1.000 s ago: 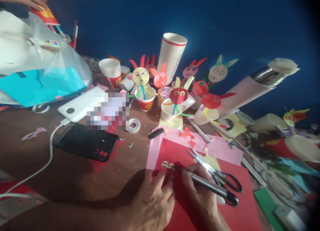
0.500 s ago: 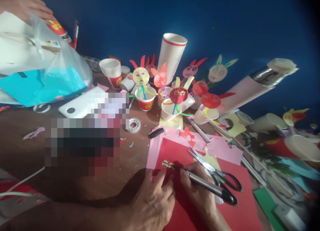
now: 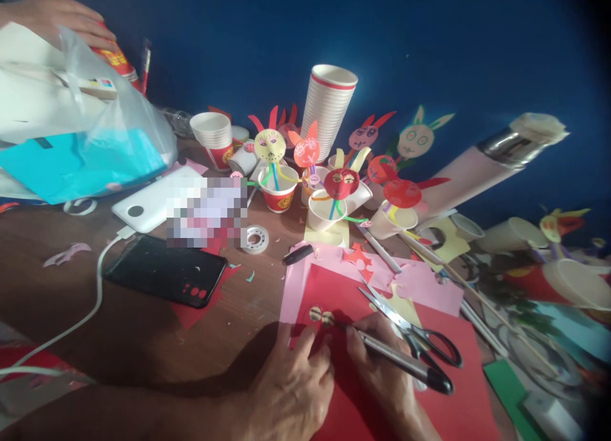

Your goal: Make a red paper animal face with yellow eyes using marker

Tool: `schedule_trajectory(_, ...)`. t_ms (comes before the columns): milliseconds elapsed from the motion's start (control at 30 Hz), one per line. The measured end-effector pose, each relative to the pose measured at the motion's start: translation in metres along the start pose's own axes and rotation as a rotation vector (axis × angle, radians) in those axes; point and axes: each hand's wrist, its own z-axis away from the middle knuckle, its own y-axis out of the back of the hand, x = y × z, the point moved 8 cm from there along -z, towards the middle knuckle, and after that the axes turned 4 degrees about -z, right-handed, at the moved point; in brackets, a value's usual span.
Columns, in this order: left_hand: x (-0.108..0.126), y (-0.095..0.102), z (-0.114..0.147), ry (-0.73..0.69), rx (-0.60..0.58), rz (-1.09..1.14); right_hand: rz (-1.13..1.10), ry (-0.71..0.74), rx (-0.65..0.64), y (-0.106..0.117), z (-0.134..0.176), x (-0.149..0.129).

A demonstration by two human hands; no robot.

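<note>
There is a single view, from a camera worn on the person's head, looking forward and down across a wooden table (image 3: 143, 326) toward a blue wall (image 3: 429, 46) at its far side. It sits close to the near edge: the person's left hand (image 3: 291, 390) and right hand (image 3: 382, 371) fill the bottom middle of the frame, with the forearm cut off by the lower border. The middle distance holds a stack of paper cups (image 3: 329, 110), and the wall closes the top. The right edge and corners darken and blur. With only one view, no overlap can be told.
</note>
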Motion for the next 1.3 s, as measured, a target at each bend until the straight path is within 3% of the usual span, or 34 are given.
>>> schedule_trajectory(833, 0.0, 0.002, -0.001, 0.006, 0.032, 0.006, -0.018, -0.028, 0.004, 0.0, 0.0, 0.002)
schedule_trajectory(967, -0.001, 0.001, -0.002, 0.033, -0.01, 0.032, -0.175, -0.095, 0.014, 0.0, 0.007, 0.017)
schedule_trajectory(1133, 0.0, 0.004, -0.001, 0.024, -0.034, 0.057, -0.357, -0.091, 0.142, 0.01, 0.012, 0.023)
schedule_trajectory(1300, -0.001, 0.006, 0.0, 0.029, -0.08, 0.072, -0.329, 0.202, 0.394, 0.031, 0.006, -0.006)
